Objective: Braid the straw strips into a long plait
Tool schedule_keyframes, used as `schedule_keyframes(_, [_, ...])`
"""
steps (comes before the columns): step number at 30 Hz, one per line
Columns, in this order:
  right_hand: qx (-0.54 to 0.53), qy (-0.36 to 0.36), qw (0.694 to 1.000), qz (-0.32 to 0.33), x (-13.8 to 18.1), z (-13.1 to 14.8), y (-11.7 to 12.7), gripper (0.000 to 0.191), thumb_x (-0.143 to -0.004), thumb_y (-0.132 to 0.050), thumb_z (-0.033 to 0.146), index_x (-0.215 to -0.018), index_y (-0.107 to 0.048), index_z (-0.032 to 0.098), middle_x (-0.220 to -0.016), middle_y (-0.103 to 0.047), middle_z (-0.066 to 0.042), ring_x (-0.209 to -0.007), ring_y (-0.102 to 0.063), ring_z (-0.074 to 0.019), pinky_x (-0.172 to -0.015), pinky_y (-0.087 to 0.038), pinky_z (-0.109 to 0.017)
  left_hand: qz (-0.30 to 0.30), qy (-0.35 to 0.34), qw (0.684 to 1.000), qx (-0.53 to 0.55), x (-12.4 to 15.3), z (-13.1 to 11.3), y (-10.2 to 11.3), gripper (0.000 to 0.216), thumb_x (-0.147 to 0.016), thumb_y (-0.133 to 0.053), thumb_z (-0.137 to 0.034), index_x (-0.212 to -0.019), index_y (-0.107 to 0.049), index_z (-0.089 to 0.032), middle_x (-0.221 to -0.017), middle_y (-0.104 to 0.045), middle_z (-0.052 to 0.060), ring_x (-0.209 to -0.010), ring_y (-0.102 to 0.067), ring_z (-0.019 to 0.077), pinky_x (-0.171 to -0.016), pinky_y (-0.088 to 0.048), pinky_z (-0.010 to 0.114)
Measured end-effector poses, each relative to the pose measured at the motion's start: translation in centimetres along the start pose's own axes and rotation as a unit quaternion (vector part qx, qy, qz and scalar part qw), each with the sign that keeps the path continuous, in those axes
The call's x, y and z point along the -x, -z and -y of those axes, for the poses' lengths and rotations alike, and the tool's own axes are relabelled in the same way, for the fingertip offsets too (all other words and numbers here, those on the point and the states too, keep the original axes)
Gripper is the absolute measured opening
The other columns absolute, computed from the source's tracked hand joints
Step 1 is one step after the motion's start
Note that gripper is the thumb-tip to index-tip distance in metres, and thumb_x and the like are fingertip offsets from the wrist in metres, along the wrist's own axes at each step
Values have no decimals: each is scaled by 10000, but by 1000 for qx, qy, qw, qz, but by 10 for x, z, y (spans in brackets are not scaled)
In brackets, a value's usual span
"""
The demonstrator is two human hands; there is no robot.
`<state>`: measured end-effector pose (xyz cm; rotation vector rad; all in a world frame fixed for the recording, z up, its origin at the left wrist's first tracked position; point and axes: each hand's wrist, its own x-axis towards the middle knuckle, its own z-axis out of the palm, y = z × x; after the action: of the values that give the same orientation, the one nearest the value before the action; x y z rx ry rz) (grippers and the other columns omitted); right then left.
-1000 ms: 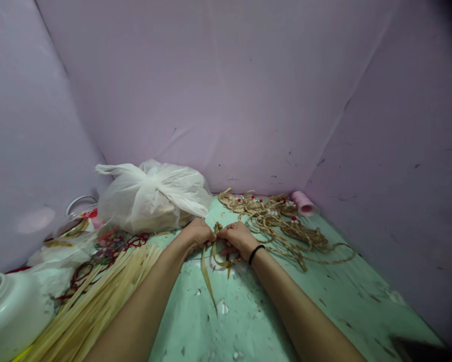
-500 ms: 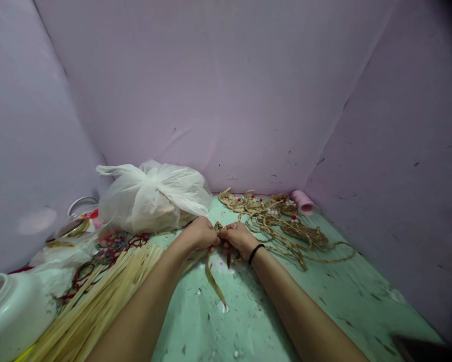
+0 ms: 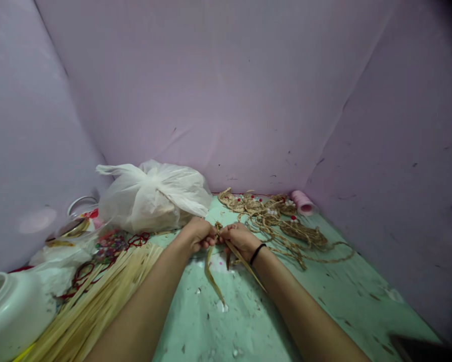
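Observation:
My left hand (image 3: 202, 234) and my right hand (image 3: 241, 239) meet at the middle of the green surface, fingers closed in pinches. Between them is a small knotted piece of dried plant fibre (image 3: 218, 226), its upper end showing above the fingertips. One flat fibre strip (image 3: 212, 279) hangs down from the left fingers toward me. Another strip (image 3: 248, 265) runs from the right fingers down beside the right wrist, which wears a black band. A short brown end (image 3: 228, 259) dangles between the hands. The fingertips hide most of the knot.
A tied white plastic bag (image 3: 154, 201) stands at the back left. Pale dried strips (image 3: 101, 296) lie left of my arm, near a white jar (image 3: 18, 311) and beads (image 3: 112, 246). Braided fibre cords (image 3: 282, 236) and a pink thread spool (image 3: 302, 202) lie at the back right.
A fibre strip that stuck out to the lower left beneath my left hand now trails from my right fingers to the lower right. Both hands stay near the same spot.

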<state>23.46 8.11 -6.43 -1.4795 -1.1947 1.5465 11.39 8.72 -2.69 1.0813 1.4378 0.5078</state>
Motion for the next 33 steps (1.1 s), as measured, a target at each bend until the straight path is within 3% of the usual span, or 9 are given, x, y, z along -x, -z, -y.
schedule_keyframes(4, [13,-4,1000,11,1,2,0,126,-594,-469,85,-477,-473,132,-359,-443,34,-301,-376,-59,-330,-353,-172,57,42,996,48,-11,9,-6,169,-673,-430,-44,-534,-518,-82,-412,-480,14,-331,-400,48,-340,-282,150])
schedule_keyframes(8, [147,25,989,6,1,2,3,120,-608,-471,98,-502,-511,138,-369,-442,37,-319,-384,-63,-364,-353,-179,-13,17,999,-23,-11,12,-6,200,-630,-486,-77,-438,-446,-115,-322,-371,-32,-270,-287,39,-306,-165,171])
schedule_keyframes(13, [342,141,929,-26,0,3,12,108,-607,-512,150,-590,-616,130,-493,-565,-14,-436,-479,-81,-398,-313,-164,-61,-35,997,-42,-4,10,-9,225,-573,-503,-61,-409,-376,-148,-286,-272,-69,-257,-186,29,-322,-100,197])
schedule_keyframes(16, [381,104,919,2,7,11,21,155,-633,-496,191,-586,-630,131,-474,-565,-22,-398,-471,-81,-386,-311,-172,-59,-35,997,-28,-3,9,-11,201,-577,-508,-60,-426,-401,-141,-292,-274,-69,-267,-179,27,-330,-95,199])
schedule_keyframes(22, [445,-32,884,139,38,32,42,125,-566,-544,166,-629,-652,160,-520,-604,-14,-392,-496,-97,-406,-372,-198,-52,-14,998,-16,-3,10,-7,142,-608,-522,-84,-490,-459,-130,-309,-301,-67,-271,-176,27,-336,-80,197])
schedule_keyframes(24, [528,-52,842,96,47,39,49,126,-534,-583,169,-630,-664,164,-551,-620,-37,-477,-550,-137,-464,-400,-228,-44,-15,999,-18,-4,12,-5,163,-604,-538,-89,-478,-445,-134,-310,-297,-68,-272,-174,25,-335,-78,194])
schedule_keyframes(26, [620,-49,783,10,52,43,56,135,-505,-611,171,-625,-671,163,-627,-643,-76,-622,-596,-199,-545,-418,-270,-39,-15,999,-18,-7,14,-5,163,-597,-550,-95,-476,-447,-135,-310,-307,-66,-272,-180,26,-330,-82,191])
schedule_keyframes(28, [661,-39,746,-62,51,42,65,175,-522,-598,180,-677,-678,166,-748,-657,-106,-749,-600,-244,-608,-417,-301,-43,-14,999,-19,-9,15,-5,149,-588,-555,-97,-480,-459,-133,-306,-316,-61,-274,-191,31,-325,-92,189])
schedule_keyframes(33, [646,-8,753,-123,31,23,83,294,-646,-464,164,-858,-659,107,-888,-639,-163,-835,-589,-232,-659,-401,-274,-58,-13,998,-27,-4,12,-7,135,-577,-545,-84,-471,-471,-123,-307,-341,-46,-284,-225,39,-323,-126,186])
